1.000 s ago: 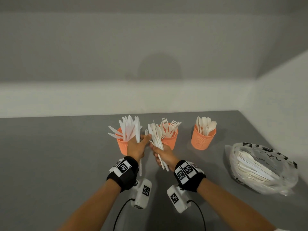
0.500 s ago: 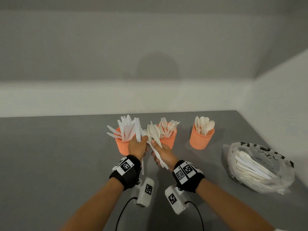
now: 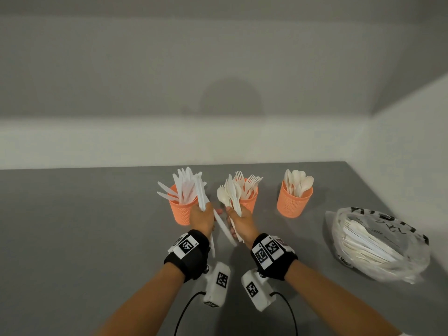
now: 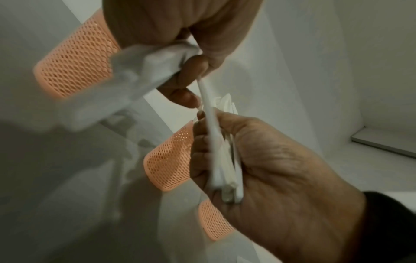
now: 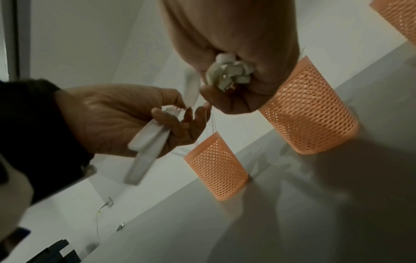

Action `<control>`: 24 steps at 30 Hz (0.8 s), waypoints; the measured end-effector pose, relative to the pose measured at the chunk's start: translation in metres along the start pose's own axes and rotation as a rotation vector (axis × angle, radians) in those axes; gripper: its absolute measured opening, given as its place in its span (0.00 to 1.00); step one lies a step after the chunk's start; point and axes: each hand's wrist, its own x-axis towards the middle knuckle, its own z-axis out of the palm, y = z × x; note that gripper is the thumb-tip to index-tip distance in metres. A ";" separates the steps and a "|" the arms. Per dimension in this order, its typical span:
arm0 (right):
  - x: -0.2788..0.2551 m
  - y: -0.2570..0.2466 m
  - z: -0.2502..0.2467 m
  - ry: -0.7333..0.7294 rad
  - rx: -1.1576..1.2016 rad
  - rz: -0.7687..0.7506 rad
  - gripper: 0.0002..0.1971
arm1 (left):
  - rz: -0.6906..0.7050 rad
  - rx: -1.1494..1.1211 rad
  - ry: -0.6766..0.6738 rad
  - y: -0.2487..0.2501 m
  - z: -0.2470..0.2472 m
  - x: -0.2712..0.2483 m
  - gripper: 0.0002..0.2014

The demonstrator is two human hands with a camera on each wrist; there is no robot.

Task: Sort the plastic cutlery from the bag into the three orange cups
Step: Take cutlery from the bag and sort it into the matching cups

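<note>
both hands work just in front of the three orange cups at the middle of the head view. the left hand [image 3: 201,218] has its grip closed round a few knives [image 3: 201,190], their blades standing up and their handles poking out below the palm; its fingertips also pinch one more piece [image 3: 224,226] that slants down to the right between the two hands. the right hand [image 3: 240,225] has its grip closed round a mixed bundle [image 3: 231,194] with spoon bowls at the top, handles gathered in the fist as the right wrist view shows. that slanting piece is the hinge of the coming move: its long axis runs from the left fingertips above down into the right fist, so it looks mid-handover, and the left hand is the one to draw it free. the knife cup [image 3: 183,210] stands directly behind the left hand, nearer to it than to the right, so the knives likely go there blade up. the fork cup [image 3: 249,201] sits behind the right hand, and the spoon cup [image 3: 293,202] stands apart further right. the bag [image 3: 378,243] lies on the grey table [image 3: 72,238] at the right edge, many pieces inside, so the sorting seems well short of done.
</note>
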 end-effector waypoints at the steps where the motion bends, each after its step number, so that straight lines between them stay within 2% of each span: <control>1: 0.000 -0.001 0.000 -0.001 -0.010 0.011 0.07 | -0.009 -0.015 0.029 0.001 -0.001 0.000 0.12; 5: 0.001 0.001 -0.002 -0.014 -0.040 0.013 0.13 | -0.041 -0.026 0.059 0.002 -0.007 0.003 0.14; 8: -0.002 0.000 -0.005 -0.014 -0.153 -0.050 0.12 | -0.102 -0.147 0.021 0.004 -0.008 0.004 0.08; 11: 0.000 0.006 -0.005 0.025 -0.207 -0.121 0.13 | -0.043 -0.139 -0.033 0.011 -0.007 0.001 0.04; 16: -0.001 0.009 -0.002 0.054 -0.277 -0.154 0.15 | 0.085 -0.075 -0.044 0.021 0.001 -0.001 0.06; 19: -0.005 0.006 -0.002 0.040 -0.342 -0.185 0.21 | 0.118 -0.056 -0.016 0.021 0.007 0.003 0.12; 20: -0.006 0.007 -0.002 0.034 -0.361 -0.189 0.21 | 0.118 -0.058 -0.018 0.021 0.009 0.003 0.13; 22: -0.006 0.006 -0.005 0.035 -0.375 -0.189 0.11 | 0.146 -0.031 -0.008 0.022 0.010 0.003 0.13; 24: -0.005 0.005 -0.007 0.021 -0.358 -0.190 0.12 | 0.187 0.030 0.009 0.023 0.012 0.002 0.11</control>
